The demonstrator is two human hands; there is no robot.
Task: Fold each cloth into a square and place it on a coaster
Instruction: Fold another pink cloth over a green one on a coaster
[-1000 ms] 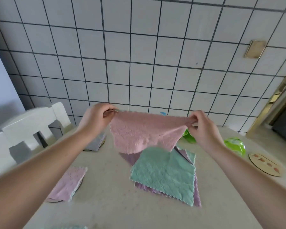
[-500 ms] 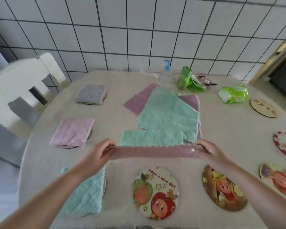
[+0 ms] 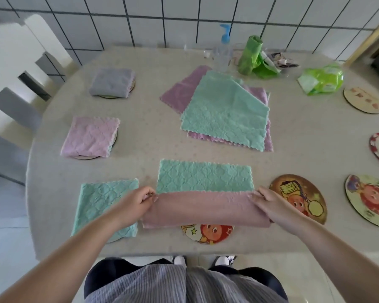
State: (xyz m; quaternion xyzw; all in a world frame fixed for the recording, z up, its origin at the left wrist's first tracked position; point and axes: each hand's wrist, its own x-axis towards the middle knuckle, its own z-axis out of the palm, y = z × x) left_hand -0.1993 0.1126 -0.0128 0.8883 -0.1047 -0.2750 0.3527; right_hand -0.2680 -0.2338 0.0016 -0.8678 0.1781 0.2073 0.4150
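Two-sided cloth (image 3: 206, 193), pink over green, lies half-folded near the table's front edge, its pink flap partly covering a cartoon coaster (image 3: 208, 234). Folded squares rest on coasters at left: green cloth (image 3: 103, 206), pink cloth (image 3: 90, 136), grey cloth (image 3: 112, 82). Unfolded cloth pile (image 3: 223, 110) lies centre-rear. Bare coasters (image 3: 302, 200) lie at right.

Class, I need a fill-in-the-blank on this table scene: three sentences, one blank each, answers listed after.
1. Both hands, left hand and right hand, hold the ends of a cloth whose turned-over flap is ____.
2. The folded grey cloth rests on a round ____.
3. The unfolded cloth topping the stack is ____.

Answers: pink; coaster; green
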